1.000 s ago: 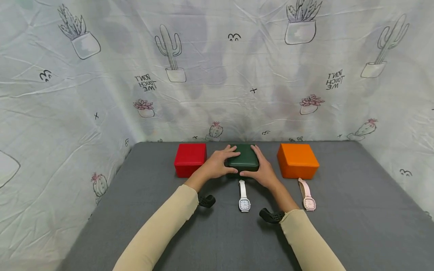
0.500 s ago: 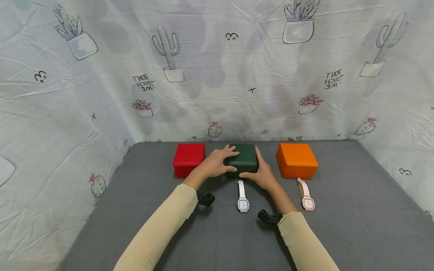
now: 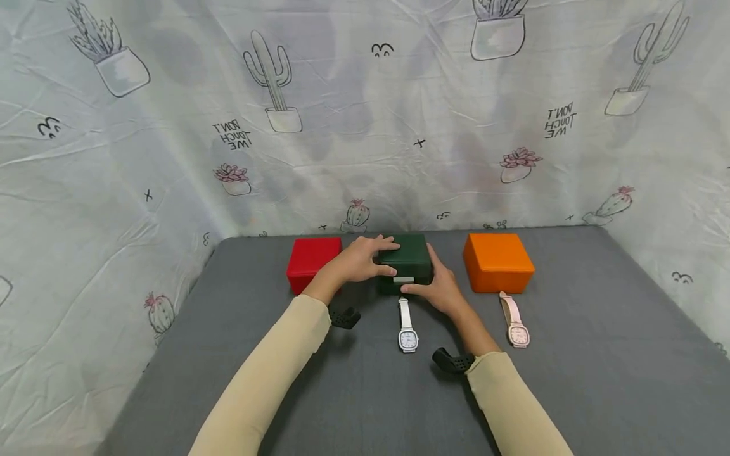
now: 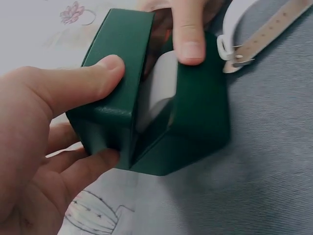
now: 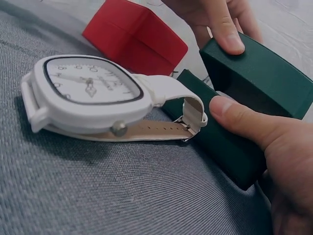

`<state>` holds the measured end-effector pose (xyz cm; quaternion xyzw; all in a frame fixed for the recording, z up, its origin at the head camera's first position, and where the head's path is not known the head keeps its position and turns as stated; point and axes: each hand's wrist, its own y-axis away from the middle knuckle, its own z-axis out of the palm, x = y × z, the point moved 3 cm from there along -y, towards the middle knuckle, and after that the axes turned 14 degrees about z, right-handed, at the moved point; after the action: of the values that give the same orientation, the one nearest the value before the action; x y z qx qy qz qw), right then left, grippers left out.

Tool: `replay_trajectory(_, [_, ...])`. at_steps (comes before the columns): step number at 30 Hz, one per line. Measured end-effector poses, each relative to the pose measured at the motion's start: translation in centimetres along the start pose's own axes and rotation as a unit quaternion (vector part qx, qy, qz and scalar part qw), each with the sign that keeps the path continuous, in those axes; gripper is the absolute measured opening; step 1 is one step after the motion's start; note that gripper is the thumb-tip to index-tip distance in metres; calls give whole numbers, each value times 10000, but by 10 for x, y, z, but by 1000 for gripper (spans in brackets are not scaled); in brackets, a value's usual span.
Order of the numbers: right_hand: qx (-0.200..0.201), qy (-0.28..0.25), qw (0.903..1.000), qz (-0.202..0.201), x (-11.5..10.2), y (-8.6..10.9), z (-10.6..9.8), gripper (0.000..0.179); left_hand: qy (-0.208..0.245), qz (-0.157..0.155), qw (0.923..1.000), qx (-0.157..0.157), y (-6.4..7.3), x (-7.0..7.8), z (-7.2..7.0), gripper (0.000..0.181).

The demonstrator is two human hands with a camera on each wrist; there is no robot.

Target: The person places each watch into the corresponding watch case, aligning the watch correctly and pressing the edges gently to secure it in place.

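Note:
A green watch box (image 3: 412,253) stands at the back middle of the table with its lid partly raised. My left hand (image 3: 362,261) grips the lid (image 4: 120,44), thumb on its front face and fingers curled around its side and top. The base (image 4: 203,103) is held by my right hand (image 3: 441,288), whose thumb (image 5: 230,110) presses the front near the rim. A pale cushion (image 4: 159,88) shows through the gap. Just in front of the box lies a white wristwatch (image 3: 407,340), face up, its strap (image 5: 171,90) reaching toward the base.
A red box (image 3: 312,254) stands left of the green one, partly behind my left forearm. To the right is an orange box (image 3: 499,261), with a pink wristwatch (image 3: 518,334) before it. A printed curtain (image 3: 365,114) hangs behind the grey table (image 3: 365,392).
The green box's lid has lifted at the front, opening a gap that shows the pale inside. My right fingers have slid from the top to the box's right side. The head view tilts slightly.

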<state>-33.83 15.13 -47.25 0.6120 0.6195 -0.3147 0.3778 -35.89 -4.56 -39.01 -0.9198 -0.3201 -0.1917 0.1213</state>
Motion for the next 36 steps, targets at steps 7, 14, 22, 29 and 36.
replay_trajectory(7, [98, 3, 9997, -220, -2, 0, -2, 110, 343, -102, 9991, -209, -9, -3, -16, 57])
replay_trajectory(14, [135, -64, 9996, -220, -2, 1, -4, 105, 534, -216, 9980, -269, -16, -7, -21, 53])
replay_trajectory(22, [129, -27, 9997, -217, -2, 1, -3, 105, 692, -202, 9971, -246, -20, -8, -25, 51])
replay_trajectory(29, [-35, 102, 9999, -44, -1, 3, -1, 116, 832, -474, 9945, 416, -24, -13, -22, 51])
replay_trajectory(36, [-52, 46, 9999, -106, 0, 2, -1, 116, 895, -494, 9832, 1515, -25, -13, -13, 48])
